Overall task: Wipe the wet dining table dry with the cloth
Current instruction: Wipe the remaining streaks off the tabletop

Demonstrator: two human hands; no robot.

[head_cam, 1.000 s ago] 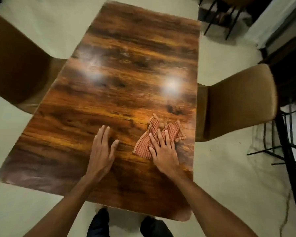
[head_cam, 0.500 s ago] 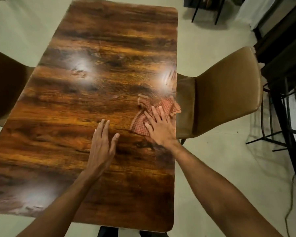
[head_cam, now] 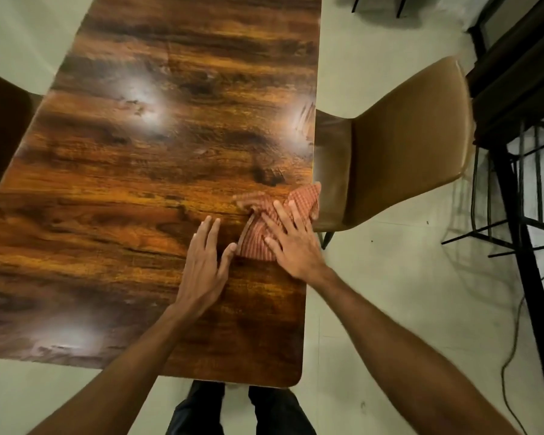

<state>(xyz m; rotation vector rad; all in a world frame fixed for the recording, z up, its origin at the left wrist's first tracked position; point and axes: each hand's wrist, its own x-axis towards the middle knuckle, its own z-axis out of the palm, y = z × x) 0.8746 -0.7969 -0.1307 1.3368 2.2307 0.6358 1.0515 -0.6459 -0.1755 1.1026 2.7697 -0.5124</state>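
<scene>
A long, dark wood-grain dining table (head_cam: 139, 183) fills the head view, with glossy wet patches shining on it. A red checked cloth (head_cam: 258, 227) lies bunched at the table's right edge. My right hand (head_cam: 291, 240) presses flat on the cloth with fingers spread, one corner poking out past the edge. My left hand (head_cam: 203, 262) rests flat on the bare wood just left of the cloth, its thumb touching the cloth's edge.
A tan padded chair (head_cam: 402, 146) stands tight against the table's right side. A dark chair (head_cam: 0, 130) sits at the left. Black metal frames (head_cam: 522, 196) and a cable lie on the floor at the right. My legs show under the near edge.
My right hand has slid the cloth along the table's right edge. The left hand stays flat beside it and now touches the cloth. The view has shifted.
</scene>
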